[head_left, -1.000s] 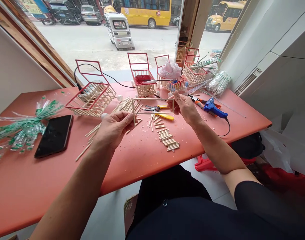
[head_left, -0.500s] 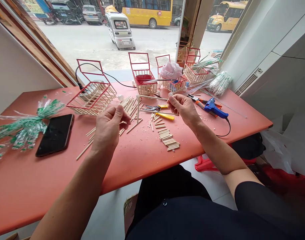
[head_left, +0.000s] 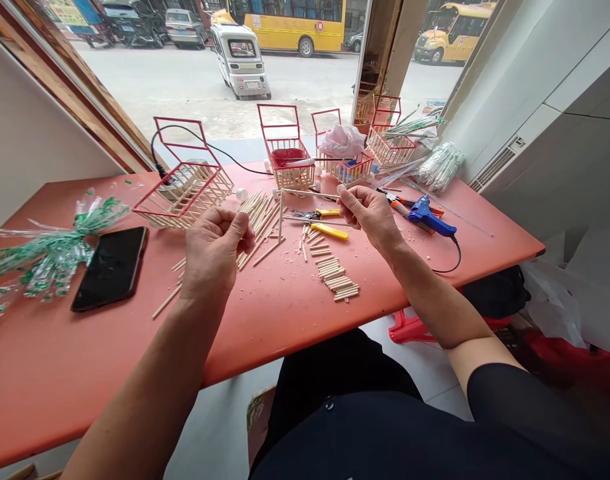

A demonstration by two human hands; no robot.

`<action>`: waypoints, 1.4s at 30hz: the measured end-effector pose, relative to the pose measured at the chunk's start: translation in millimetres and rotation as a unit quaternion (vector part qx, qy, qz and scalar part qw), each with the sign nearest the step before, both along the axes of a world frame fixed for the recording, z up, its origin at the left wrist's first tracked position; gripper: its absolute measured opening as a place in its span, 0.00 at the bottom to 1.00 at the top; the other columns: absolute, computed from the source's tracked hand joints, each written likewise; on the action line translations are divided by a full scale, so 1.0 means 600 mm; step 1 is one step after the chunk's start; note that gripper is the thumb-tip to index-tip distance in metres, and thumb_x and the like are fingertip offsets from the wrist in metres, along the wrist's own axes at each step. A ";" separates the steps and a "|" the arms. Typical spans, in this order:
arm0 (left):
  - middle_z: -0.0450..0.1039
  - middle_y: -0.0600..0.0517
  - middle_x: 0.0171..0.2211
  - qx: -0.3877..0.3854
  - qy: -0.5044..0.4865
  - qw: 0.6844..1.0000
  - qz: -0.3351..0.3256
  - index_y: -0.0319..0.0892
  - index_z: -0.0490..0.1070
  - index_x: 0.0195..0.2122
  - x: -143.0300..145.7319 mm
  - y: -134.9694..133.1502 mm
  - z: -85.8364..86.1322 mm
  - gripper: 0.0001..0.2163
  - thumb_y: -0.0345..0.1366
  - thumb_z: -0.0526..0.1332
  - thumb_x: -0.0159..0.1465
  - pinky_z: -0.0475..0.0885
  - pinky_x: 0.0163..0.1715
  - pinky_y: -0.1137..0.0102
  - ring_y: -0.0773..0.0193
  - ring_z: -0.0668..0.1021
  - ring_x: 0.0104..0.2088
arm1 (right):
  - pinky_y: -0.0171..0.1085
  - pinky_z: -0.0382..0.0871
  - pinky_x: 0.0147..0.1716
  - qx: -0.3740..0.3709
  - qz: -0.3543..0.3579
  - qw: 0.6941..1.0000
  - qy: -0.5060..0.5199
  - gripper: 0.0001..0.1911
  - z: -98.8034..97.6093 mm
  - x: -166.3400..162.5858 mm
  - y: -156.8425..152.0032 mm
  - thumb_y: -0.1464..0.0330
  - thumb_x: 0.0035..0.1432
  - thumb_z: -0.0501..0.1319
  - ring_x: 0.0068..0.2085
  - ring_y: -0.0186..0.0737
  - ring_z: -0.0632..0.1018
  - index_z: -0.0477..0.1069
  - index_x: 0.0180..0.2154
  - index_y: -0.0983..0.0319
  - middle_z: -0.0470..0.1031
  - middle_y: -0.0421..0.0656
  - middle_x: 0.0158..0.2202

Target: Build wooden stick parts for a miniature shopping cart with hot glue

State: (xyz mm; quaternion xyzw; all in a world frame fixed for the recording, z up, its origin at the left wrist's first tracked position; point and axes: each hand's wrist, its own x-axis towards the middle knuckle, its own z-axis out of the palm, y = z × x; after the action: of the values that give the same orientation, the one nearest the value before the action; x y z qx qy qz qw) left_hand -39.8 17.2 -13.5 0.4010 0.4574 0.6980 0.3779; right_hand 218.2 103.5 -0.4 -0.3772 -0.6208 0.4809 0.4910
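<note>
My right hand (head_left: 369, 215) pinches an open three-sided frame of thin wooden sticks (head_left: 281, 217) at its right end, holding it above the table. A small white round piece shows at the fingertips there. My left hand (head_left: 215, 243) is closed, thumb against the curled fingers, a little left of the frame and apart from it; whatever it may hold is hidden. Below and between the hands lie long loose wooden sticks (head_left: 259, 217) and a row of short cut sticks (head_left: 332, 270). Yellow-handled pliers (head_left: 329, 231) lie under the frame.
Several little stick carts with red rims, one being a left-hand cart (head_left: 185, 190), stand along the back. A blue glue gun (head_left: 425, 215) with a cord lies right. A phone (head_left: 112, 270) and green-and-clear plastic wrappers (head_left: 59, 243) lie left on the pink table (head_left: 265, 327).
My left hand has drawn slightly left, away from the stick frame. The frame in my right hand has shifted a little to the right.
</note>
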 end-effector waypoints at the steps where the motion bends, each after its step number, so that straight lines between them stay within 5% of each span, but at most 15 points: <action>1: 0.73 0.56 0.20 -0.002 0.008 1.000 -0.010 0.42 0.71 0.27 0.002 -0.002 0.000 0.22 0.45 0.84 0.51 0.66 0.17 0.76 0.71 0.72 0.18 | 0.34 0.56 0.19 -0.002 -0.004 1.000 -0.005 0.34 0.000 0.000 0.000 0.34 0.54 0.74 0.24 0.28 0.66 0.72 0.30 0.58 0.73 0.37 0.25; 10: 0.63 0.55 0.16 -0.027 0.075 0.995 -0.055 0.45 0.66 0.19 0.019 -0.011 0.002 0.29 0.61 0.75 0.61 0.58 0.16 0.73 0.72 0.64 0.16 | 0.35 0.53 0.17 -0.041 0.005 0.999 0.000 0.33 -0.003 0.000 0.006 0.36 0.52 0.76 0.23 0.28 0.64 0.73 0.30 0.58 0.72 0.37 0.25; 16: 0.75 0.53 0.25 -0.043 0.143 0.989 0.003 0.44 0.76 0.29 0.030 -0.018 0.009 0.18 0.51 0.79 0.56 0.65 0.21 0.72 0.69 0.70 0.22 | 0.35 0.53 0.18 -0.040 0.004 0.999 -0.003 0.33 -0.003 0.000 0.006 0.36 0.53 0.76 0.23 0.29 0.64 0.73 0.30 0.58 0.71 0.37 0.25; 20: 0.62 0.59 0.20 0.018 0.148 0.986 0.074 0.46 0.64 0.25 0.032 -0.028 0.027 0.21 0.50 0.70 0.68 0.62 0.24 0.69 0.72 0.66 0.20 | 0.34 0.54 0.18 -0.031 0.013 0.999 0.002 0.34 -0.009 0.000 0.007 0.35 0.51 0.76 0.23 0.28 0.64 0.74 0.29 0.59 0.71 0.37 0.25; 24: 0.52 0.60 0.19 0.046 0.089 0.993 0.062 0.46 0.56 0.22 0.031 -0.033 0.041 0.28 0.53 0.67 0.71 0.60 0.24 0.69 0.73 0.62 0.20 | 0.34 0.54 0.18 -0.040 0.027 0.999 0.002 0.35 -0.014 -0.002 0.009 0.35 0.49 0.77 0.24 0.28 0.65 0.73 0.28 0.59 0.73 0.38 0.26; 30: 0.76 0.54 0.26 -0.036 0.053 0.998 -0.009 0.45 0.73 0.32 0.034 -0.017 0.022 0.14 0.44 0.76 0.57 0.66 0.21 0.74 0.69 0.73 0.23 | 0.33 0.53 0.18 -0.036 0.020 0.999 0.014 0.37 -0.016 -0.001 0.015 0.33 0.45 0.78 0.23 0.27 0.64 0.74 0.29 0.59 0.72 0.36 0.24; 37: 0.73 0.56 0.23 -0.082 0.141 0.986 0.041 0.42 0.80 0.35 0.016 -0.002 -0.007 0.09 0.41 0.71 0.58 0.68 0.24 0.74 0.67 0.74 0.24 | 0.34 0.51 0.17 -0.039 -0.009 0.999 0.013 0.35 -0.022 0.000 0.021 0.36 0.50 0.77 0.23 0.28 0.65 0.72 0.29 0.58 0.73 0.38 0.24; 42: 0.81 0.52 0.31 -0.052 0.275 0.958 0.063 0.44 0.83 0.35 0.024 -0.012 -0.004 0.11 0.45 0.73 0.59 0.71 0.32 0.69 0.62 0.78 0.31 | 0.34 0.53 0.17 -0.031 -0.023 0.999 0.023 0.34 -0.021 -0.003 0.018 0.36 0.52 0.77 0.22 0.28 0.65 0.72 0.28 0.58 0.72 0.38 0.23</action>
State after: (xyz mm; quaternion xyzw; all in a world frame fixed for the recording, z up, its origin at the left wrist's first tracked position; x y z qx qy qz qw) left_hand -25.6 10.0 -15.9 0.5277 0.6040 0.5579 0.2132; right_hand 216.1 114.1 -13.1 -0.3957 -0.5851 0.4972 0.5039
